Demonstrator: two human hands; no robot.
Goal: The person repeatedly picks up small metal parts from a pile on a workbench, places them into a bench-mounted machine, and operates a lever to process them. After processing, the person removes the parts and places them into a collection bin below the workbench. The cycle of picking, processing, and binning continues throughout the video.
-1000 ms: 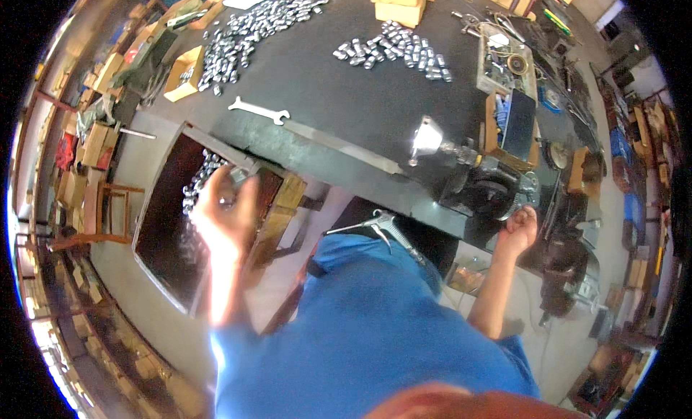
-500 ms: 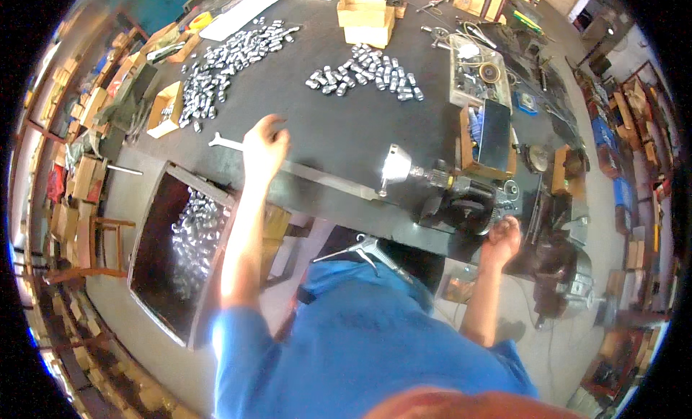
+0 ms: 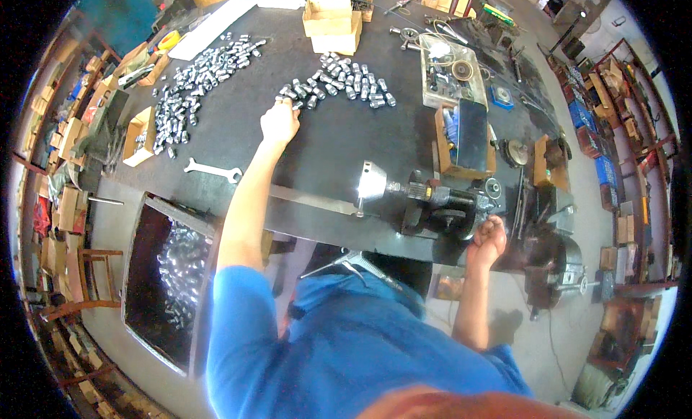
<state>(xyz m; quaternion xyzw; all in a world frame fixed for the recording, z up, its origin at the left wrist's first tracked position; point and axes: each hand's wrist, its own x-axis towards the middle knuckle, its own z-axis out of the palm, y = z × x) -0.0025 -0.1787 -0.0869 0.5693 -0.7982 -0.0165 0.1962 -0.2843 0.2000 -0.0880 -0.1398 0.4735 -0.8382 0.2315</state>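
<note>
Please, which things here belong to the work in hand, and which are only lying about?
Seemingly in use:
smaller pile of cylindrical metal fittings, left hand at its edge
spindle machine, right hand at its end
dark open bin of similar shiny pieces

Apparently just lying about:
open-ended wrench
plastic tray of mixed parts

Brightly lit, edges curved, corners black
</note>
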